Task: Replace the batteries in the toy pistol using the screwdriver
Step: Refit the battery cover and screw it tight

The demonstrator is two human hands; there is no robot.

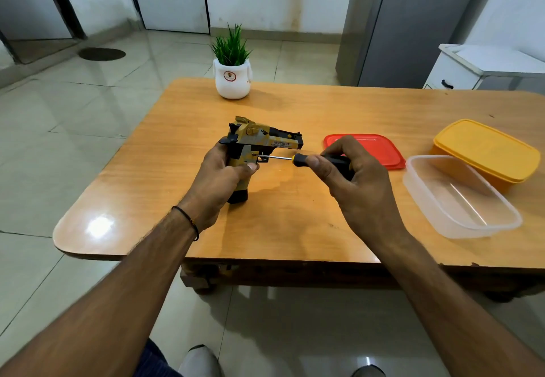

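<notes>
From the head camera: the toy pistol [259, 141] stands upright on its butt on the table [295, 229], straight out from the potted plant [232, 79] on the person's side, muzzle pointing right. The left hand [218, 182] has its fingers wrapped round the grip, thumb pressed across the front. The right hand [356, 182] curls round the black handle of the screwdriver [298, 159], thumb along it, and the thin shaft lies level with its tip at the side of the grip, seemingly in a screw.

The pistol looks like light, hard plastic: stiff enough to squeeze, but easily tipped by a sideways push, so I'd hold it low on the grip as now. The small screw could slip or strip.

Right of the plant and nearer the person sit a red lid [380, 148], a clear tub [460, 199] and a yellow box [486, 149]. I can't see any batteries.
</notes>
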